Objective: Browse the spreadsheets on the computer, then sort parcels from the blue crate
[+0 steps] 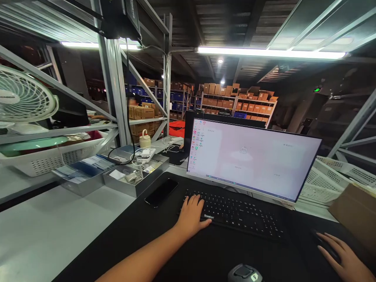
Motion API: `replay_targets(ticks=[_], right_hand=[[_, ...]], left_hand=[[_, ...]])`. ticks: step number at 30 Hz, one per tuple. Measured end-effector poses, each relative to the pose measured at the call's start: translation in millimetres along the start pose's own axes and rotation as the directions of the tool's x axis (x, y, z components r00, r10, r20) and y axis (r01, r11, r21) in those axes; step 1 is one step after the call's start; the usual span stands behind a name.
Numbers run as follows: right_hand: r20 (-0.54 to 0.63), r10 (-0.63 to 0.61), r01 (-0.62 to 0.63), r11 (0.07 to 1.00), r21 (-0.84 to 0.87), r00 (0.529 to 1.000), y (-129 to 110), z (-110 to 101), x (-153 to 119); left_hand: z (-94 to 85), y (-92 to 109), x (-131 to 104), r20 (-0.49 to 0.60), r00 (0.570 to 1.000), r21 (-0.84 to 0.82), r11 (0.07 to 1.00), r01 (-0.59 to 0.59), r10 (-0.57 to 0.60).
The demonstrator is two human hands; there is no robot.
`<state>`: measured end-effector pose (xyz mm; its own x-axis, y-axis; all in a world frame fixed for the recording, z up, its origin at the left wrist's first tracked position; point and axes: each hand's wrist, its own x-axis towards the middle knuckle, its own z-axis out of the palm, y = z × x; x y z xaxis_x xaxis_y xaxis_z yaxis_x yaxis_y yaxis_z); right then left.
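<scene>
My left hand [192,215] rests on the left end of a black keyboard [241,214], fingers on the keys and thumb spread toward the front edge. At the lower right, my right hand [340,252] lies over a black mouse [329,247], its fingers along the mouse. Behind the keyboard stands a lit monitor [252,156] with icons down the left of its screen. A dark phone [161,192] lies to the left of the keyboard. A dark grey device [245,273] is partly in view at the bottom edge.
Grey boxes [136,176] with cables and small items stand left, near a cream-coloured jug [145,140]. A fan [23,96] stands above a white basket [53,160]. At right are white baskets [323,182] and a cardboard box [355,211]. Shelves of cartons fill the background.
</scene>
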<state>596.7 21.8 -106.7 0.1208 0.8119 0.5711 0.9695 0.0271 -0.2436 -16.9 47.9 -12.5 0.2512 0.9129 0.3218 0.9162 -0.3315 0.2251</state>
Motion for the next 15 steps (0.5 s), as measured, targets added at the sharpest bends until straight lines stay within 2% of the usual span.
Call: replay_targets(ticks=[5,10,13,15], right_hand=[[0.082,0.038,-0.040,0.999,0.025,0.996,-17,-9,2],[0.125,0.089,-0.092,0.996,0.015,0.988,-67,-42,0],[0.123,0.113,-0.115,0.993,0.015,0.986,-92,-56,3],[0.112,0.143,-0.142,0.990,-0.017,0.983,-97,-58,5]], left_hand=[[-3.4,0,3,0.020,1.000,0.053,0.999,0.009,-0.010],[-6.2,0,4,0.017,0.999,0.082,0.996,-0.036,0.035],[1.0,-8,10,0.012,0.997,0.126,0.989,-0.072,0.071],[8.8,-15,15,0.016,0.996,0.190,0.977,-0.094,0.093]])
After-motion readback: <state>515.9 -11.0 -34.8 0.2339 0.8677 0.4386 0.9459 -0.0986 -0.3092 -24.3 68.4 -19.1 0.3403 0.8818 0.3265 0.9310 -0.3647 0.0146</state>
